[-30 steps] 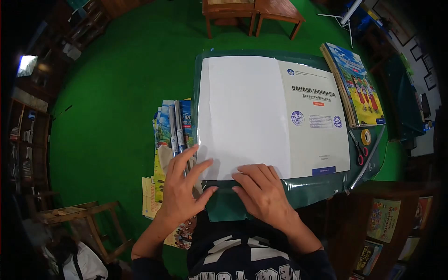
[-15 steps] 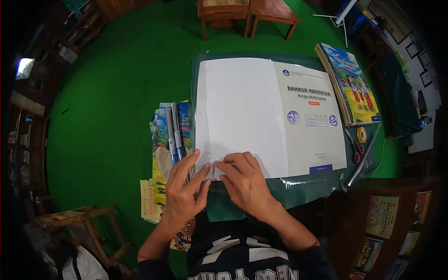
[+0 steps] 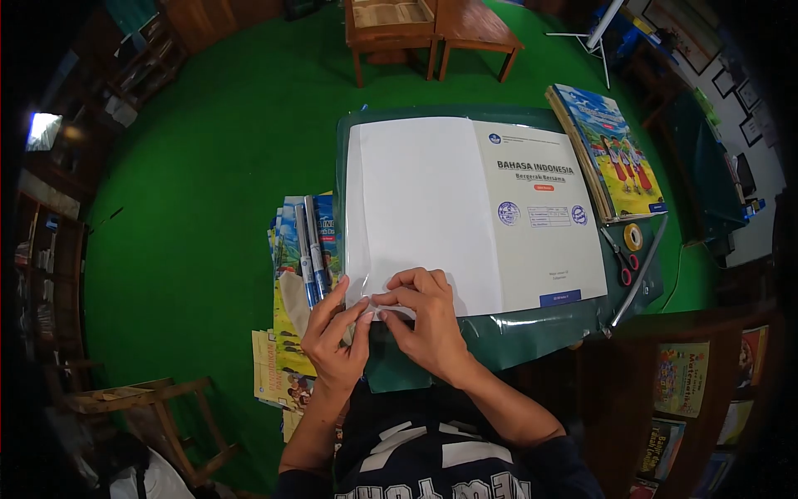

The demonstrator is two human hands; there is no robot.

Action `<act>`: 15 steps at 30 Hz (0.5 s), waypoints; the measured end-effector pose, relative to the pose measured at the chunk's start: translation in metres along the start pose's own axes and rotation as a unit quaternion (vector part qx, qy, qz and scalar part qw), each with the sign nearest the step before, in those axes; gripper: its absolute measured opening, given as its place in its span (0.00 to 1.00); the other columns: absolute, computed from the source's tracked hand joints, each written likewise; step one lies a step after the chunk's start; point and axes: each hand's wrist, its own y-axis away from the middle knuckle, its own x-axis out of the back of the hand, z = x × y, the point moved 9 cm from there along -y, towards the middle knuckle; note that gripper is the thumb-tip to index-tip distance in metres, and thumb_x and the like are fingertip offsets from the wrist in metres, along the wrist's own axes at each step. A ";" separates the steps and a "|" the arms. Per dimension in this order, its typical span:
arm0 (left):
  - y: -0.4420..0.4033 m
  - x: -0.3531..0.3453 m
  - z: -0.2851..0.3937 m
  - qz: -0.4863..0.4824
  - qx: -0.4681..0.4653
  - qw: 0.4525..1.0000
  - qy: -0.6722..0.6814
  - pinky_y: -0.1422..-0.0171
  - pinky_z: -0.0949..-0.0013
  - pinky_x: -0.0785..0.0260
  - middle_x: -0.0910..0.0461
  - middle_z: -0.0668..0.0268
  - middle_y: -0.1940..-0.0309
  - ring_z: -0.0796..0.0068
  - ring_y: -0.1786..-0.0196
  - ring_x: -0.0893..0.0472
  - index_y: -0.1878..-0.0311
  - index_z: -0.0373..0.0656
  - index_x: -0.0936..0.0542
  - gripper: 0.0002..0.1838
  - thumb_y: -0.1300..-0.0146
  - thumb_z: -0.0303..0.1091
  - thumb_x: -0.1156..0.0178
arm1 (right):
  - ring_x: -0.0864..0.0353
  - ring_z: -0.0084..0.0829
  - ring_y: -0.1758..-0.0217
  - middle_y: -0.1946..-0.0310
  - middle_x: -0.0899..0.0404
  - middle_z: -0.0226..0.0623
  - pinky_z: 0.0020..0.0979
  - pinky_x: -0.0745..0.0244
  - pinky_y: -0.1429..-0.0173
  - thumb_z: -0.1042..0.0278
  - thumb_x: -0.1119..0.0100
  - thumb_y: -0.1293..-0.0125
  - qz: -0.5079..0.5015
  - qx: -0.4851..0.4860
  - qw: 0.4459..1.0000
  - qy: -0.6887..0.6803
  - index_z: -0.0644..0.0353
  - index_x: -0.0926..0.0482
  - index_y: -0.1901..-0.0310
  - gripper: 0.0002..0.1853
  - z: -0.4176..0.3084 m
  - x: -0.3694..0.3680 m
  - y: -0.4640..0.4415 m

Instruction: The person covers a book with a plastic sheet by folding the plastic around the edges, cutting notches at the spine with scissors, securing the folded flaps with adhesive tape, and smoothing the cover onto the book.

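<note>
Clear film (image 3: 397, 312), seemingly pinched by left hand (image 3: 339, 339) and right hand (image 3: 434, 326), would sit best drawn taut over the book (image 3: 478, 216) beyond them.

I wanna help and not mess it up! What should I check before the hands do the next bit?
1. Bahasa Indonesia book lying open: ok.
2. Left hand and right hand both at the white page's near left corner: ok.
3. That corner lying flat: cannot tell, the fingers partly hide it.
4. Firm grip there: cannot tell, the pictures don't show how hard the fingers press.
5. Scissors away from the fingers: ok, they're right of the book.
6. Yellow tape roll near the scissors: ok.
</note>
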 end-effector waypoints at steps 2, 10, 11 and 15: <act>0.000 0.000 0.001 0.006 0.005 1.000 0.003 0.48 0.67 0.24 0.19 0.53 0.45 0.62 0.51 0.17 0.62 0.33 0.14 0.08 0.47 0.21 0.33 | 0.33 0.34 0.54 0.58 0.25 0.35 0.31 0.36 0.46 0.81 0.35 0.49 0.002 0.004 1.000 0.003 0.59 0.15 0.59 0.14 0.000 0.000 0.000; 0.000 0.001 -0.006 0.047 0.067 0.996 0.039 0.51 0.70 0.25 0.17 0.53 0.49 0.66 0.55 0.16 0.66 0.31 0.15 0.04 0.45 0.21 0.34 | 0.32 0.33 0.57 0.61 0.24 0.32 0.31 0.37 0.47 0.78 0.33 0.50 0.040 0.034 0.998 0.033 0.59 0.17 0.62 0.11 -0.011 0.003 0.001; 0.000 0.000 -0.005 0.048 0.063 0.996 0.040 0.51 0.70 0.25 0.17 0.53 0.49 0.66 0.55 0.16 0.66 0.31 0.15 0.04 0.45 0.21 0.34 | 0.32 0.33 0.57 0.61 0.24 0.32 0.31 0.37 0.47 0.78 0.33 0.50 0.043 0.037 0.998 0.034 0.59 0.17 0.62 0.11 -0.011 0.003 0.002; 0.003 -0.003 -0.018 0.054 0.120 0.990 0.050 0.52 0.72 0.26 0.16 0.54 0.50 0.67 0.55 0.17 0.65 0.30 0.15 0.04 0.43 0.21 0.35 | 0.31 0.32 0.59 0.62 0.25 0.30 0.32 0.37 0.49 0.76 0.32 0.51 0.044 0.041 0.994 0.092 0.59 0.19 0.65 0.10 -0.013 -0.001 0.002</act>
